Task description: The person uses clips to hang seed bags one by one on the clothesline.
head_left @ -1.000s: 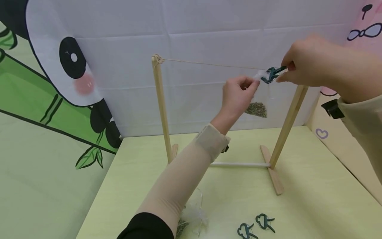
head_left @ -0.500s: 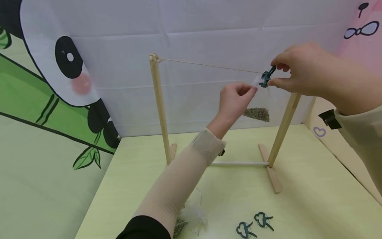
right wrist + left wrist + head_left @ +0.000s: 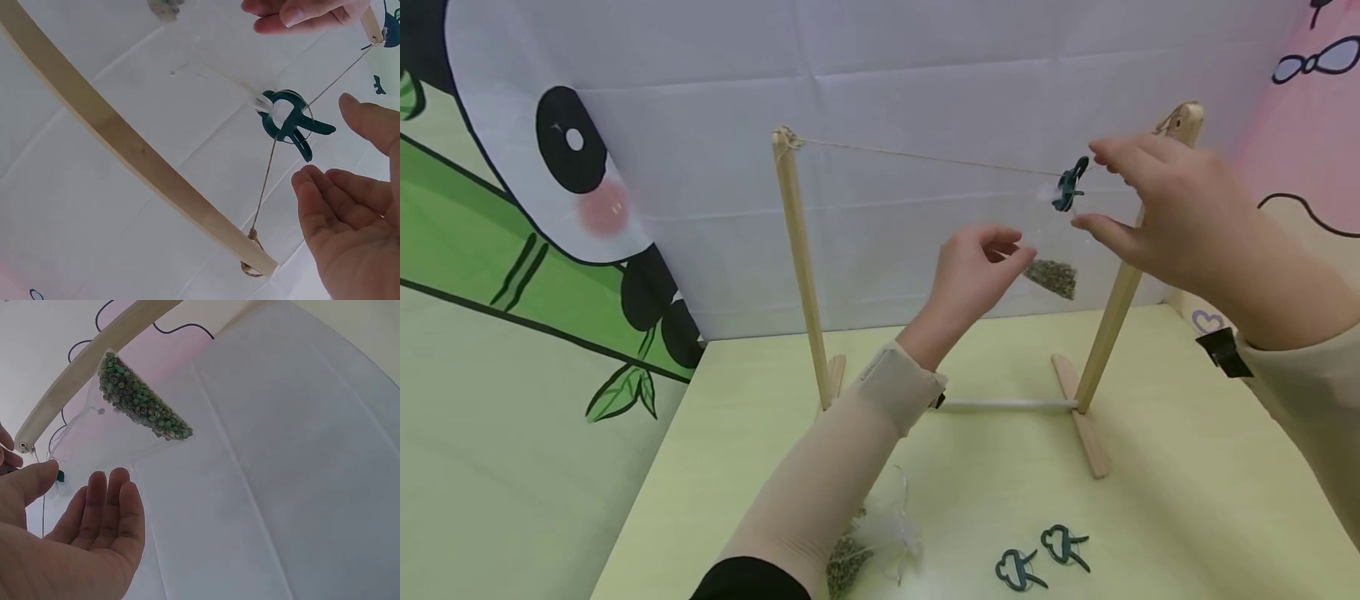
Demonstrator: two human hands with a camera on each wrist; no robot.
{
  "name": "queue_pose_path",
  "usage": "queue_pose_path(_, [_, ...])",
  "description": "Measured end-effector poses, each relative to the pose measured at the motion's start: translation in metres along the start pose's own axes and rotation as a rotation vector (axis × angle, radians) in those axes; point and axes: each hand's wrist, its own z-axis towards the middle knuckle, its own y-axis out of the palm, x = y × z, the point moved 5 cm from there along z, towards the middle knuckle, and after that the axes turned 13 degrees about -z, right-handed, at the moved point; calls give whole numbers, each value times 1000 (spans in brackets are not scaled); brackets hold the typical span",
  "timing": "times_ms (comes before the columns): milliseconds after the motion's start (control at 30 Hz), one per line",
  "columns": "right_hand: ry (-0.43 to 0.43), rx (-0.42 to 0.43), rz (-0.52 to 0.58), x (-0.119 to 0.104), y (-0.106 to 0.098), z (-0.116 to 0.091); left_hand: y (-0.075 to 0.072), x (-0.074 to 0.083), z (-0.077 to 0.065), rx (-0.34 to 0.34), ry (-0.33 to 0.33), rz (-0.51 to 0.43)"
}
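A dark green plastic spring clip (image 3: 284,119) is clamped on a thin string (image 3: 925,157), pinching the gathered top of a clear bag. That bag (image 3: 142,403) hangs tilted below it, with small green-brown granules in its bottom. My right hand (image 3: 1202,225) is just right of the clip, thumb and fingers spread apart and off its handles. Close to the bag's left side is my left hand (image 3: 973,279), its fingers loosely bent and holding nothing. The left wrist view shows that palm and its relaxed fingers below the bag.
The string runs between two wooden posts (image 3: 801,267) joined by a white rod (image 3: 1007,405) low down. On the table (image 3: 970,500) lie two more green clips (image 3: 1063,546) and another granule bag (image 3: 848,560), partly behind my left forearm. A printed cloth backdrop (image 3: 887,250) stands behind.
My right hand has let go of the clip and drawn back right with fingers spread. The left hand has released the bag's top and moved down. Bag and clip now hang from the string.
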Motion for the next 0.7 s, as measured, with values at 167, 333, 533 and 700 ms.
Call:
queue_pose_path(167, [50,44,54,-4,2,-16,-9,-2,-15,28,27,-70])
queue_pose_path(333, [97,52,122,-12,5,-31,-18,-3,-33,63,49,-109])
queue_pose_path(533, [162,15,143,-20,8,-42,-26,-5,-51,82,80,-122])
queue_pose_path(700, [174,16,186,-27,13,-52,-32,-7,-61,87,101,-107])
